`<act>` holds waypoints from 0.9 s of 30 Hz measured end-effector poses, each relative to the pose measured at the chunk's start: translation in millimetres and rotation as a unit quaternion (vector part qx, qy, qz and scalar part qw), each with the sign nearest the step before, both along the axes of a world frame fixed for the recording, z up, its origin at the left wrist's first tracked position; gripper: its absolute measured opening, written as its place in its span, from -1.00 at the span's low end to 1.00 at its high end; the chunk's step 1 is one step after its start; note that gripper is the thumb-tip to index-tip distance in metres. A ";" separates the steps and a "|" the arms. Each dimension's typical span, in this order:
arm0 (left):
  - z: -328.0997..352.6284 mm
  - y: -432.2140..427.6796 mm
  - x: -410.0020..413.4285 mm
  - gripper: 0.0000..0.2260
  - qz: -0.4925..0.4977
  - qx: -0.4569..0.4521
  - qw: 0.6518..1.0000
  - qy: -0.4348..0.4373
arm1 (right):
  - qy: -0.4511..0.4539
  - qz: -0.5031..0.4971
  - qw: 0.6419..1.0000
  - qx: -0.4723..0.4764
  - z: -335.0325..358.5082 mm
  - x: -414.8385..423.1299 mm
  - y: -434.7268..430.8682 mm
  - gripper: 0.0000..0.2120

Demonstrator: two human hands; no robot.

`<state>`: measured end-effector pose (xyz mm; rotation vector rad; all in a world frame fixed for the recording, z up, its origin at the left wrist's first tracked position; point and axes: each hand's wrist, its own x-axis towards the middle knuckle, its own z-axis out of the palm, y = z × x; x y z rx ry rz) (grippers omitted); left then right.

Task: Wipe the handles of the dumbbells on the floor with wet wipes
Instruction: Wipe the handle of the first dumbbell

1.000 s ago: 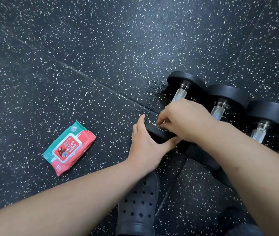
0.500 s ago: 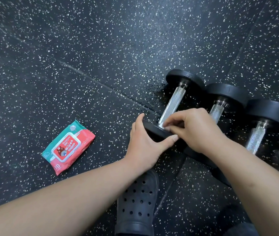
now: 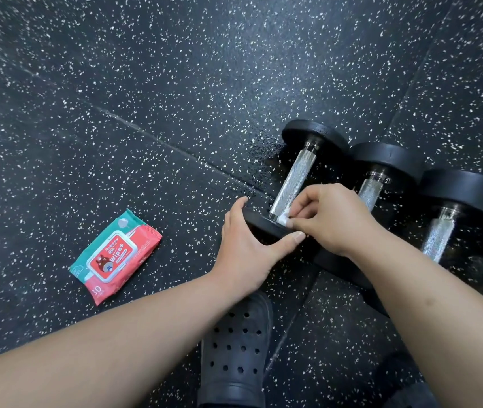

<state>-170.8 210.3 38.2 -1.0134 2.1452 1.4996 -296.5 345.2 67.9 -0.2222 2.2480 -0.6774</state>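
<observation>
Three black dumbbells lie side by side on the speckled floor. The leftmost dumbbell [image 3: 293,181] shows its knurled silver handle. My left hand [image 3: 246,248] grips that dumbbell's near weight plate. My right hand [image 3: 331,219] pinches a small white wet wipe [image 3: 284,219] against the near end of the same handle. The middle dumbbell [image 3: 381,169] and the right dumbbell [image 3: 452,207] lie partly behind my right hand and forearm.
A red and teal wipes pack [image 3: 115,256] lies on the floor left of my left hand. A dark perforated clog [image 3: 234,348] stands below my hands. Rubber floor tile seams run diagonally across the floor.
My right hand has slid down the leftmost handle from near its middle to its near end, baring most of the silver grip. My left hand has stayed on the plate.
</observation>
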 end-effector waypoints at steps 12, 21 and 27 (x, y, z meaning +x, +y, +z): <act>-0.4 -4.0 -0.3 0.20 -0.003 0.004 1.000 0.001 | -0.221 -0.170 0.956 -0.087 -30.3 -2.7 -16.0 -0.61; -1.7 -3.8 0.3 0.18 -0.003 0.004 1.000 0.006 | -0.205 -0.159 0.963 -0.078 -23.1 -4.7 -7.3 -0.70; 0.3 -3.4 -0.5 0.19 0.001 0.005 1.000 0.007 | -0.247 -0.172 0.950 -0.088 -32.4 -5.2 -12.9 -0.72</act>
